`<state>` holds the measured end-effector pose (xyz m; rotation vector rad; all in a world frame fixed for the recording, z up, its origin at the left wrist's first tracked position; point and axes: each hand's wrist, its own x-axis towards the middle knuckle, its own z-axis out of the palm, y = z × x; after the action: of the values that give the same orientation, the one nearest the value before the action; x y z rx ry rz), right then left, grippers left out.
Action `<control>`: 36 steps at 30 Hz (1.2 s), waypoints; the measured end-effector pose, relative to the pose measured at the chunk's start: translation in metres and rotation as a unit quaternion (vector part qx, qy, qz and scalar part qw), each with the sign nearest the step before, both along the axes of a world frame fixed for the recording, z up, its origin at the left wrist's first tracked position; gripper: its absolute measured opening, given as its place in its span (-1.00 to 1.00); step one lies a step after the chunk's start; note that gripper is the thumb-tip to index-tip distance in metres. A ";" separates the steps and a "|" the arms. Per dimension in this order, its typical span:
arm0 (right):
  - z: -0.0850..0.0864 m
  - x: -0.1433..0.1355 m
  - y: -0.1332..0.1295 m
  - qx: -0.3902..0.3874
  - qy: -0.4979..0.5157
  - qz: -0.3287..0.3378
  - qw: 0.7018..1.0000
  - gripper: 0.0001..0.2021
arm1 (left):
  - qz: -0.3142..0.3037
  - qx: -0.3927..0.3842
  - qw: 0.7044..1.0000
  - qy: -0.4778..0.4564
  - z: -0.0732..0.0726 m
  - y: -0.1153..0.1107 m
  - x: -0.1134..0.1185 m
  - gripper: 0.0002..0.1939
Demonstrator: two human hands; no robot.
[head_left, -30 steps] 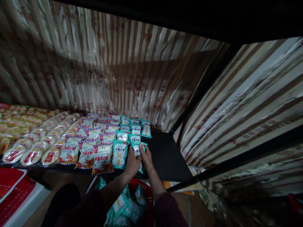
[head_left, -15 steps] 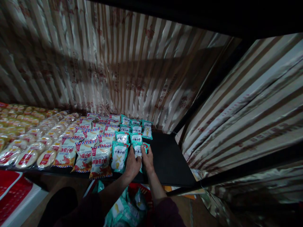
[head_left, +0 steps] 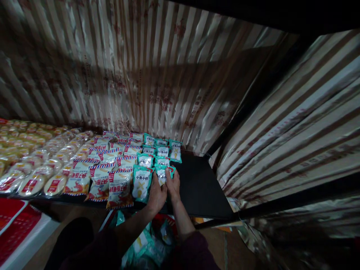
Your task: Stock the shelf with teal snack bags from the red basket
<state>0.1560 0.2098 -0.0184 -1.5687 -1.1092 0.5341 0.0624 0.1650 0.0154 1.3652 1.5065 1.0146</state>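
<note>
Between my two hands is a teal-and-white snack bag (head_left: 161, 175) at the front of the right-hand column. My left hand (head_left: 157, 193) grips its left side, and my right hand (head_left: 173, 184) grips its right side; the fingers cover its lower part. Just left of it stands another teal snack bag (head_left: 141, 183), close to my left fingers. Behind, more teal bags (head_left: 162, 151) form two columns, and a single teal bag (head_left: 176, 150) is at the back right. All of them rest on a black shelf (head_left: 201, 187).
White-and-orange snack bags (head_left: 120, 189) fill the shelf's middle, with round clear-wrapped pastries (head_left: 32, 185) farther left. Below the shelf, a basket holds loose teal bags (head_left: 143, 243). A red crate (head_left: 17, 228) stands lower left. A striped curtain (head_left: 157, 75) hangs behind; a dark post (head_left: 253, 101) rises at right.
Both hands keep hold of the front teal bag, which has shifted slightly back towards the bag behind it. The view has moved a little.
</note>
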 end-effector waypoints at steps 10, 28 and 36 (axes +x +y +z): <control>0.000 0.003 -0.009 -0.043 0.044 0.039 0.997 -0.52 | 0.007 0.009 1.000 0.027 -0.007 -0.011 0.001 -0.25; 0.012 0.004 -0.018 -0.074 0.105 0.074 0.989 -0.36 | -0.057 0.047 0.997 0.031 -0.014 -0.039 -0.006 -0.21; 0.008 0.012 -0.047 -0.083 0.077 0.058 0.992 -0.33 | -0.073 0.043 0.995 0.052 -0.020 -0.053 -0.006 -0.20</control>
<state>0.1678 0.1633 -0.0105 -1.5815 -1.0641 0.8294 0.0559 0.1120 -0.0045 1.5869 1.4273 0.9387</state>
